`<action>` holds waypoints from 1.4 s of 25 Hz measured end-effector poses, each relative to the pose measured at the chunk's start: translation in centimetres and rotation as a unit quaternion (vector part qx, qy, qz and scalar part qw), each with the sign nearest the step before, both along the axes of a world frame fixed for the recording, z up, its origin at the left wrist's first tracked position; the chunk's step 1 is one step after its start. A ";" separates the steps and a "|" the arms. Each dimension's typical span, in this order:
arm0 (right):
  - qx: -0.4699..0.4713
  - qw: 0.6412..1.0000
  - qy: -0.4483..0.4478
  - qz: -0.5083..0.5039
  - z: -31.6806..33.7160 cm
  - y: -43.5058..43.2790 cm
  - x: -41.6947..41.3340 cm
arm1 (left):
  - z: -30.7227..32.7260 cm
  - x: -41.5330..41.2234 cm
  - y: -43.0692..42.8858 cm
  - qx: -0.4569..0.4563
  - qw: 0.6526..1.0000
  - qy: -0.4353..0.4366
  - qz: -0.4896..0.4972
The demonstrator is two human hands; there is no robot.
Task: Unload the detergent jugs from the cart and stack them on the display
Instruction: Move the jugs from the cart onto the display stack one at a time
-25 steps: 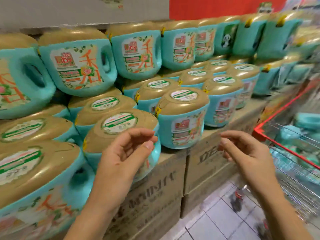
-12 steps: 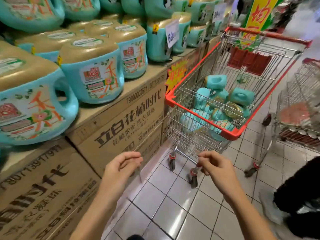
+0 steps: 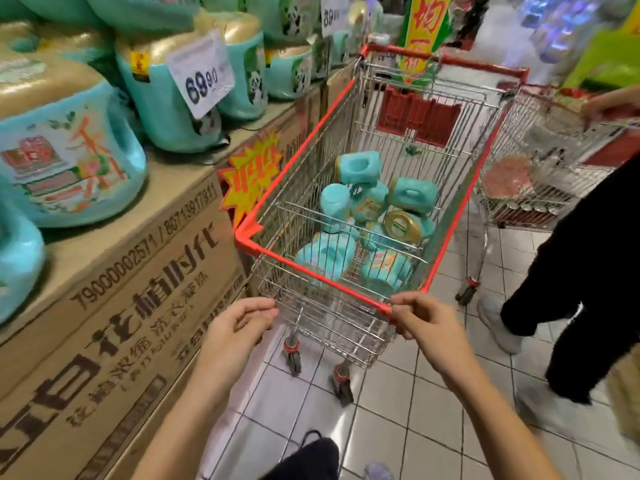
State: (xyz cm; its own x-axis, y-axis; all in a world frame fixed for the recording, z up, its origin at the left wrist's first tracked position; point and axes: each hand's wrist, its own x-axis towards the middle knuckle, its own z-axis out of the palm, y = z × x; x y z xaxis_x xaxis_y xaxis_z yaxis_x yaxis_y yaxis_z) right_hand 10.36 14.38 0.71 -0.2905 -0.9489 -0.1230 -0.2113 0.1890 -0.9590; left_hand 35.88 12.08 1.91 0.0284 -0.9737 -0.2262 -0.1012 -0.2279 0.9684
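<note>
Teal jugs [image 3: 414, 195] with gold caps lie jumbled in the bottom of the cart [image 3: 247, 241], just ahead of both grips and below its red rim. About six show, though the wire hides some. By my judgement the unloading is well short of done: every one of these has yet to be lifted out.

Left of the left grip, the display [image 3: 194, 168] already carries rows of the same jugs standing on cartons. A strip of carton top is bare near its edge, where more could go.

The left grip [image 3: 239, 323] hangs with fingers loosely curled, apart from the thumb, holding nothing, just short of the cart's near wire wall. The right grip [image 3: 426, 320] has its fingertips at the near right corner of the rim. I cannot tell whether they pinch it or merely overlap it.

A price card [image 3: 199, 77] ahead of the left grip reads 69.90. The carton [image 3: 138, 271] beside that grip is printed 79000002571 / 80713917911 above large Chinese characters. Jug labels are too blurred to read, though pandas show on the farther ones. A starburst sign [image 3: 252, 174] and a yellow banner [image 3: 427, 22] bear red characters.
</note>
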 end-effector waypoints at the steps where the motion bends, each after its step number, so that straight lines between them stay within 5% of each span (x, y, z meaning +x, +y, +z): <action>1: -0.003 1.000 0.004 -0.005 0.6 -1.8 -1.0 | 0.1 -1.0 -1.9 0.002 1.000 0.002 -0.004; 10: 0.024 0.999 -0.008 -0.027 1.8 -13.0 -10.4 | 0.4 -9.7 -16.0 0.008 0.997 -0.038 -0.061; 16: 0.041 0.998 -0.011 0.047 0.5 -21.5 -19.0 | -1.4 -18.2 -20.6 0.047 0.998 -0.011 0.040; 22: 0.032 0.981 0.081 0.176 2.2 -31.8 -28.3 | -1.7 -27.6 -25.2 0.051 0.985 0.041 0.160; 35: 0.005 0.966 0.169 0.197 -3.8 -61.7 -30.2 | -6.9 -31.0 -48.0 0.098 0.979 -0.011 0.177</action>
State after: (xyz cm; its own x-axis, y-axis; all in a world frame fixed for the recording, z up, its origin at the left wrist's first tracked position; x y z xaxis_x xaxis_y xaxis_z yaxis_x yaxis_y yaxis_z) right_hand -19.88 -47.29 -3.12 0.0672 -0.9934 -0.0931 -0.5692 0.0385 -0.8213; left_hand 4.91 -35.92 -5.02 0.3641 -0.8394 -0.4035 -0.0028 -0.4342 0.9008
